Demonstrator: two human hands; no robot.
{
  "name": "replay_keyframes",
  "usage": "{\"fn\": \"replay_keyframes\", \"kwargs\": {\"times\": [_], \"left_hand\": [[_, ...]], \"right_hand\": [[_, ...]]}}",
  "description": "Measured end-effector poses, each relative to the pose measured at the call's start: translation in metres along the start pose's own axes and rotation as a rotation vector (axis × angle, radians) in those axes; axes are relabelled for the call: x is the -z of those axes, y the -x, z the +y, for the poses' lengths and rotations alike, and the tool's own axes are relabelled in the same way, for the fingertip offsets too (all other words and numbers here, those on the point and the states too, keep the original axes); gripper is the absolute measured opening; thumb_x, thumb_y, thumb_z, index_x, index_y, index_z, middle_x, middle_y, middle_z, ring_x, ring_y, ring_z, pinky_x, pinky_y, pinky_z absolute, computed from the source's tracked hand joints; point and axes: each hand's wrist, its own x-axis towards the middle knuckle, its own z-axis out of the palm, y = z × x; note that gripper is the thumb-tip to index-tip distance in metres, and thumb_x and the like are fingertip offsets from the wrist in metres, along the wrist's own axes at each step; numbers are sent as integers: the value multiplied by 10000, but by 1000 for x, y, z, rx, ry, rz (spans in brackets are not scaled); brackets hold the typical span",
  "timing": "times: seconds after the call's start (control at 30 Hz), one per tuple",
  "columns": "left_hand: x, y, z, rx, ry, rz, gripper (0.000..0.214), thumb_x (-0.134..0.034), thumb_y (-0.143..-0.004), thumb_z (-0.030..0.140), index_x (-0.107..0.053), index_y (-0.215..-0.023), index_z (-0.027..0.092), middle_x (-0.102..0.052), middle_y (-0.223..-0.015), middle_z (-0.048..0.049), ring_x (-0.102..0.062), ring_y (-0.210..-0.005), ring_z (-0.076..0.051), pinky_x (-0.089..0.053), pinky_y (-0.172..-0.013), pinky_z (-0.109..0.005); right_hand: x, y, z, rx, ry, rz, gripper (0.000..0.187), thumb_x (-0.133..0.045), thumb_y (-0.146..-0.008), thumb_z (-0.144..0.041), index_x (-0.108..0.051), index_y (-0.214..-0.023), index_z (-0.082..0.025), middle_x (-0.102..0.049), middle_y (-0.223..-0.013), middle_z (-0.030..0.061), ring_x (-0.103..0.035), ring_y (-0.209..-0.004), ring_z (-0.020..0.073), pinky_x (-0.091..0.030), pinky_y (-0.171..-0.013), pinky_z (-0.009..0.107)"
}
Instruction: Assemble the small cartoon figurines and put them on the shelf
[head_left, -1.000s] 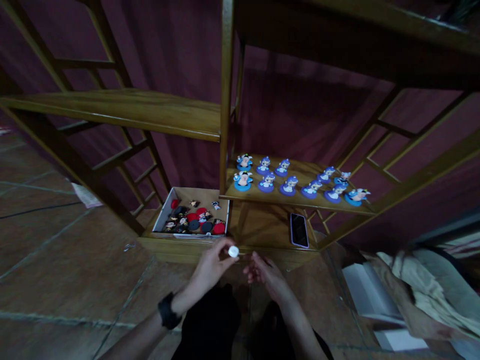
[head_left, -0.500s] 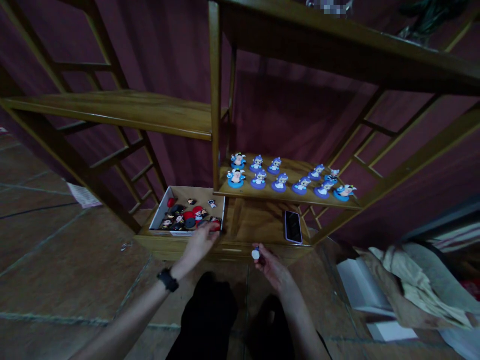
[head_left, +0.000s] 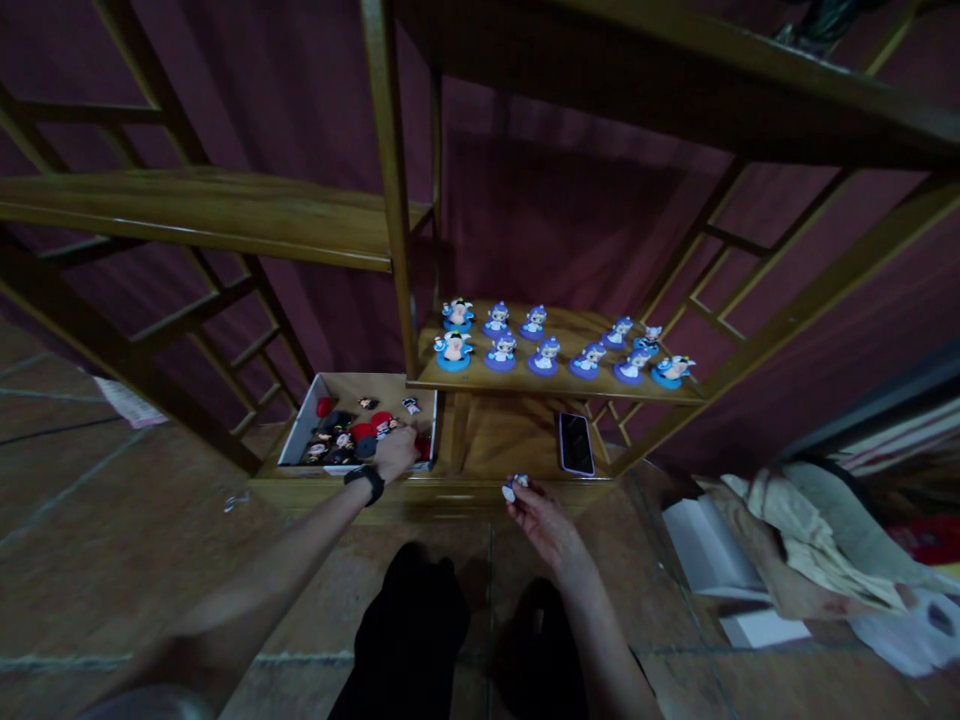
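My left hand [head_left: 396, 455], with a dark watch at the wrist, reaches over the front edge of a shallow white box [head_left: 300, 425]. Its fingers point down among jumbled figurine parts, and their tips are hidden. Red and black discs [head_left: 365, 445] and small dark-haired figures [head_left: 343, 442] lie in the box. My right hand [head_left: 544, 522] pinches a small white and purple figurine [head_left: 516, 487] in front of the cabinet edge. Above, on a wooden shelf [head_left: 480, 378], stand several purple-based figurines [head_left: 544, 355] and pig figurines [head_left: 454, 350] on blue bases.
A phone [head_left: 576, 444] lies on the lower board, right of the box. A wooden post [head_left: 390, 190] rises behind the box, between the shelves. White boxes [head_left: 705, 545] and a pale cloth [head_left: 795, 540] are on the floor at the right.
My left hand has moved deeper into the box, away from its front right corner. My right hand still holds the figurine, now turned more sideways. The view has shifted slightly right.
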Motion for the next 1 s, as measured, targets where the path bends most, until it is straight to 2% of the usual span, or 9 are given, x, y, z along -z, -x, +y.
{"fn": "replay_keyframes", "kwargs": {"times": [0.17,0.3,0.4,0.5,0.57,0.63,0.7,0.87,1.0], "left_hand": [[-8,2,-4,-125,52,69,266,-592,-695,164,-636,-954,127,-666,-1020,-195,-621,-994,-286,-449,-808,-317],[1,6,-16,-41,239,165,257,-611,-706,209,-627,-951,133,-686,-950,-163,-637,-931,-275,-457,-766,-311],[19,21,-27,119,535,264,180,-637,-699,248,-641,-851,152,-702,-851,-120,-639,-865,-249,-467,-709,-293],[29,55,-20,286,1043,254,242,-688,-643,281,-638,-837,145,-700,-789,-74,-633,-744,-197,-476,-607,-264],[25,82,3,253,1284,97,325,-736,-589,295,-655,-867,147,-705,-833,-71,-632,-740,-180,-473,-580,-249],[13,105,38,197,1383,-133,348,-770,-555,292,-676,-860,154,-708,-836,-68,-637,-737,-171,-474,-586,-239],[-3,116,78,225,1415,-278,313,-781,-536,267,-685,-812,156,-707,-794,-60,-635,-696,-158,-454,-554,-222],[-32,99,160,280,1626,-295,181,-758,-522,137,-665,-677,137,-678,-670,-42,-611,-606,-129,-457,-544,-223],[-42,79,189,190,1786,-401,111,-738,-550,96,-665,-629,125,-688,-674,-67,-635,-639,-144,-480,-590,-237]], "right_hand": [[3,-1,-1,43,-16,11,222,-814,-617,-206,-711,-814,-219,-707,-839,-4,-637,-738,106,-503,-641,210],[7,1,-3,43,-16,-11,261,-806,-625,-219,-708,-867,-218,-709,-840,5,-647,-736,124,-526,-681,250],[10,3,-4,74,-53,6,263,-807,-619,-206,-709,-863,-210,-713,-848,9,-658,-778,138,-544,-731,275],[11,4,-6,106,-97,42,217,-809,-613,-189,-711,-806,-190,-718,-873,15,-663,-832,144,-549,-789,284],[11,5,-9,124,-123,55,195,-813,-609,-188,-706,-772,-179,-719,-883,19,-663,-857,146,-547,-821,288],[11,7,-13,148,-138,59,203,-818,-606,-201,-702,-771,-178,-718,-888,19,-661,-868,146,-545,-830,290],[12,8,-18,180,-128,58,229,-819,-609,-230,-700,-799,-183,-715,-892,18,-662,-849,146,-549,-806,287],[17,12,-29,345,-40,108,297,-805,-613,-286,-678,-868,-199,-695,-883,15,-647,-768,140,-538,-738,285],[25,12,-35,496,138,215,331,-751,-656,-324,-649,-952,-217,-675,-864,4,-618,-755,138,-513,-735,284]]}}
